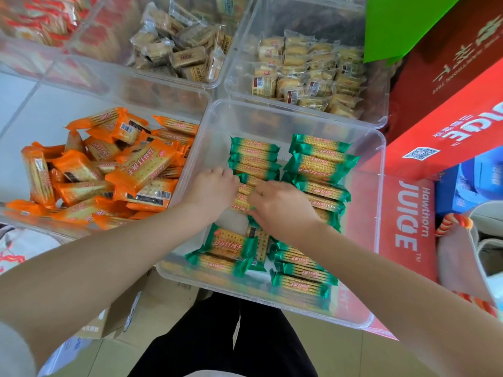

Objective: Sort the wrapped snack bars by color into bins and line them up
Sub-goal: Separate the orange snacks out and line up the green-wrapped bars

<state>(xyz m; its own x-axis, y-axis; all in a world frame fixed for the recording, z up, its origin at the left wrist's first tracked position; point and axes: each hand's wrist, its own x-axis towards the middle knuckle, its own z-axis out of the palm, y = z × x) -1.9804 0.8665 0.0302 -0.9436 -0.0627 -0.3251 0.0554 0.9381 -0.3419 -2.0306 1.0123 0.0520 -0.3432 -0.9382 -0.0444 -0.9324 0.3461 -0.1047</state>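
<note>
Bins fill most of the view, clear plastic, packed rim to rim w/ almost no gap between them. Centre bin (379,186) holds the green bars: its left wall touches the orange bin (201,104), its far rim sits against the far-right bin (381,110) of pale yellow packs. Right side is hemmed in by a red juice carton (402,229) lying under and beside the centre bin. Far left, a bin of red packs (40,20); far centre, a bin of tan packs (187,58).

Open room inside the centre bin: a bare strip of floor along its left wall, plus a small patch between the hands and the near loose packs. Far end behind the rows is also bare.

Orange bars (109,172) lie in a loose heap, no order. Green bars (318,164) stand on edge in two rows, left row and right row, running near to far. Near end has a flat green pack (231,246) and a few more stacked at near right, not yet lined up.

Left hand (212,189) is at the near end of the left row, fingers curled down onto a bar there; looks like gripping, fingertips hidden. Right hand (280,205) is just beside it, between the rows, fingers bent over the same spot and pinching bar edges.
</note>
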